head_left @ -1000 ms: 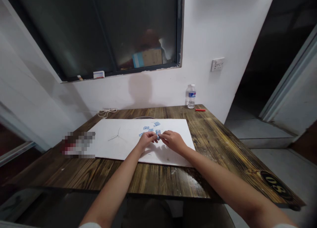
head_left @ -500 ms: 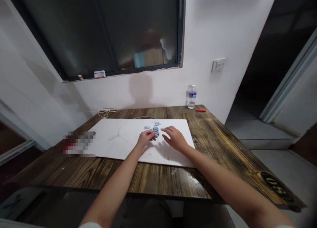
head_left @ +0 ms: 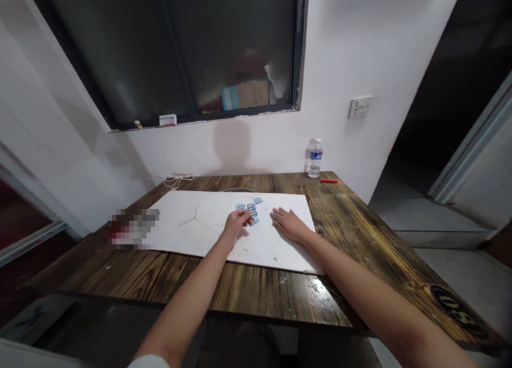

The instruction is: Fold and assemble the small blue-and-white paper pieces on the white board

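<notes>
A small blue and white piece with ladder-like bars [head_left: 253, 214] is pinched between the thumb and fingers of my left hand [head_left: 237, 222], just above the white board [head_left: 216, 229]. Similar blue barred pieces lie close by, one at the far side [head_left: 258, 200] and one just left of it [head_left: 240, 206]. Their exact kind is too small to make out. To the right, my right hand [head_left: 288, 222] rests palm down on the board, fingers stretched out and apart from the pieces.
A thin dark three-armed line or wire [head_left: 194, 217] shows on the board's left part. On the wooden table [head_left: 352, 240] are a water bottle [head_left: 314, 160], a red pen-like stick [head_left: 329, 181], a white cord [head_left: 178, 180] and a blurred-out patch [head_left: 136, 229] at left.
My right hand has moved away from the blue piece, to the right and down onto the board. My left hand keeps its pinch. The view has shifted slightly.
</notes>
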The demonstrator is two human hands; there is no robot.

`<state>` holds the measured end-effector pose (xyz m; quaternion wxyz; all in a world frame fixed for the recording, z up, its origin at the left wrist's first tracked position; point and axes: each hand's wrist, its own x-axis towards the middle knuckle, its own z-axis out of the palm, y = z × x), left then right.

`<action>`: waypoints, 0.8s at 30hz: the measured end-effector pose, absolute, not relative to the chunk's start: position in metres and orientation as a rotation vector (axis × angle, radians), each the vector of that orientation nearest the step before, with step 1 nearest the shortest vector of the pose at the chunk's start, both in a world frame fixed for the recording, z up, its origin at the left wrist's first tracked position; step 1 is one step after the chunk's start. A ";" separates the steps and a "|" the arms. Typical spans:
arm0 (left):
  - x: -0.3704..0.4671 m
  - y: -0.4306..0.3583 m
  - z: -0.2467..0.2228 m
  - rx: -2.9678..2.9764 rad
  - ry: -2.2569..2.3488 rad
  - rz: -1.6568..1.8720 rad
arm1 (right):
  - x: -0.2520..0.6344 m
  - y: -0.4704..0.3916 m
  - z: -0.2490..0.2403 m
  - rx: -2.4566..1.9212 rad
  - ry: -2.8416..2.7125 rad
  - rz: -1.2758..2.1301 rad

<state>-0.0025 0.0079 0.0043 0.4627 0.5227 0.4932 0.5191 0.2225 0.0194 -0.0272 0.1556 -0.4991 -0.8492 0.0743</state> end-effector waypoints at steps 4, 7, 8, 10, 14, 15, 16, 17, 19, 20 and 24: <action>-0.003 0.008 0.004 1.297 1.209 1.274 | 0.223 0.019 -0.024 -1.371 -2.474 0.195; -0.004 0.009 0.003 1.306 1.207 1.273 | 0.224 0.018 -0.020 -1.373 -2.469 0.170; -0.004 0.010 0.003 1.306 1.203 1.272 | 0.224 0.017 -0.018 -1.389 -2.466 0.162; -0.005 0.010 0.003 1.304 1.196 1.274 | 0.224 0.012 -0.013 -1.426 -2.471 0.146; -0.006 0.011 0.001 1.297 1.196 1.283 | 0.223 0.002 -0.003 -1.477 -2.512 0.113; -0.006 0.012 0.001 1.298 1.196 1.282 | 0.221 -0.001 -0.001 -1.492 -2.516 0.105; -0.006 0.012 0.001 1.302 1.195 1.280 | 0.220 -0.003 0.000 -1.507 -2.517 0.098; -0.006 0.012 0.000 1.307 1.195 1.280 | 0.219 -0.004 0.000 -1.521 -2.510 0.092; -0.006 0.013 0.000 1.319 1.194 1.282 | 0.216 -0.005 0.000 -1.537 -2.476 0.079; -0.006 0.013 0.000 1.323 1.195 1.284 | 0.215 -0.005 0.000 -1.540 -2.456 0.075; -0.007 0.013 0.001 1.328 1.204 1.287 | 0.217 0.000 -0.003 -1.533 -2.396 0.074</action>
